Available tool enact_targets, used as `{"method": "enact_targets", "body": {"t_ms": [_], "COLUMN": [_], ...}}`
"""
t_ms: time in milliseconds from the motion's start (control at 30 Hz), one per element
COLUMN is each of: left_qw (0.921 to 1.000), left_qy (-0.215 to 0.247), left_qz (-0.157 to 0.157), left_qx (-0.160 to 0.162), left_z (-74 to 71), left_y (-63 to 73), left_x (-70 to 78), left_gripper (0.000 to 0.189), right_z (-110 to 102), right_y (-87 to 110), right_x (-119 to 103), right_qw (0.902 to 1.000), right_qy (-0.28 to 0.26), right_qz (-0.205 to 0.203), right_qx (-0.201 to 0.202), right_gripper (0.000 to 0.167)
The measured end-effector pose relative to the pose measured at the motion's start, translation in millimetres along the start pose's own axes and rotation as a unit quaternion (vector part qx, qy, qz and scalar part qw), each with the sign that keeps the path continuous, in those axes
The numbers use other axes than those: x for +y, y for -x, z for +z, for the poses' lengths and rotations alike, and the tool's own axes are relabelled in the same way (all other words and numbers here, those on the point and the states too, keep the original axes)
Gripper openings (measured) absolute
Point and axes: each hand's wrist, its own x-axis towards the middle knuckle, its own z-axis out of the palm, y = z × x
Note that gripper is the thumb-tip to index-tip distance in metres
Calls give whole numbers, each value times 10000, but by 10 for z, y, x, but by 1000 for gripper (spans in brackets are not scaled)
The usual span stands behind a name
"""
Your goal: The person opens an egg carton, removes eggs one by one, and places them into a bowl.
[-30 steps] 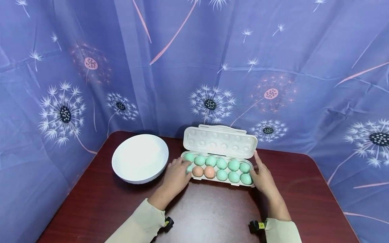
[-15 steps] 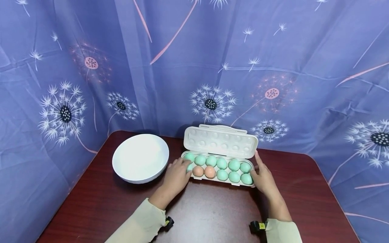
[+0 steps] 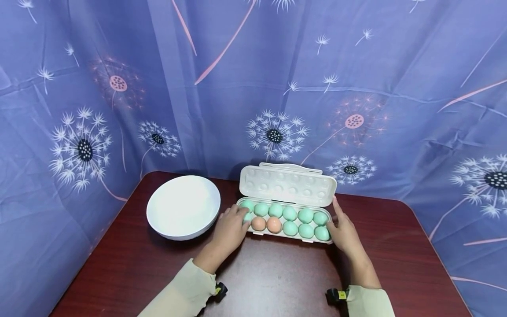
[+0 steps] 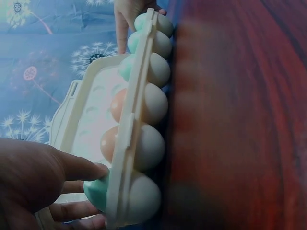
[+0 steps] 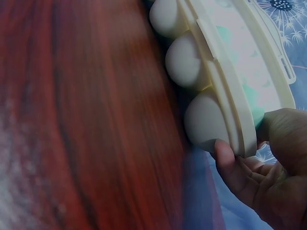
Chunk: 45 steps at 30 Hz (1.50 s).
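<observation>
An egg carton (image 3: 277,236) stands with its lid (image 3: 287,185) raised. Two brown eggs (image 3: 273,224) and several green eggs (image 3: 290,228) fill its cups. My left hand (image 3: 229,228) grips the carton's left end, in the head view. Its thumb lies against the front-left green egg (image 4: 97,192) in the left wrist view, and the other fingers reach round the end. At the right end, my right hand (image 3: 343,231) holds the carton, with the index finger stretched up to the lid's corner. One fingertip (image 5: 224,149) touches the underside in the right wrist view.
A white bowl (image 3: 183,208) with nothing visible in it stands left of the carton on the dark red table (image 3: 277,281). Blue patterned curtains (image 3: 222,110) hang close behind the table and along its left side.
</observation>
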Motion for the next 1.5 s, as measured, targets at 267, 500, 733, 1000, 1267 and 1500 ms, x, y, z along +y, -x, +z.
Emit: {"method": "enact_targets", "body": {"t_ms": [267, 500, 733, 1000, 1267, 1500], "left_qw": [9970, 9916, 9873, 9837, 9822, 9860], "left_qy": [420, 880, 1026, 1131, 990, 667], "left_qz": [117, 19, -104, -637, -1030, -1397], "left_qx": [640, 947, 1211, 1242, 1216, 625], "left_z": [-193, -417, -580, -776, -954, -1047], "left_y": [-8, -12, -53, -91, -120, -101], "left_x": [30, 41, -75, -293, -556, -791], "left_gripper": [37, 38, 39, 39, 40, 40], "right_z": [-10, -22, -12, -17, -29, -32], "right_y": [14, 28, 17, 14, 32, 32], "right_x": [-31, -40, -25, -37, -52, -40], "right_qw": [10000, 9999, 9999, 9999, 9999, 9999], "right_qy": [-19, -43, -36, -66, -75, -69], "right_qz": [38, 63, 58, 49, 52, 26], "right_qx": [-34, -128, -113, -106, -128, -125], "right_gripper": [84, 84, 84, 84, 85, 85]}}
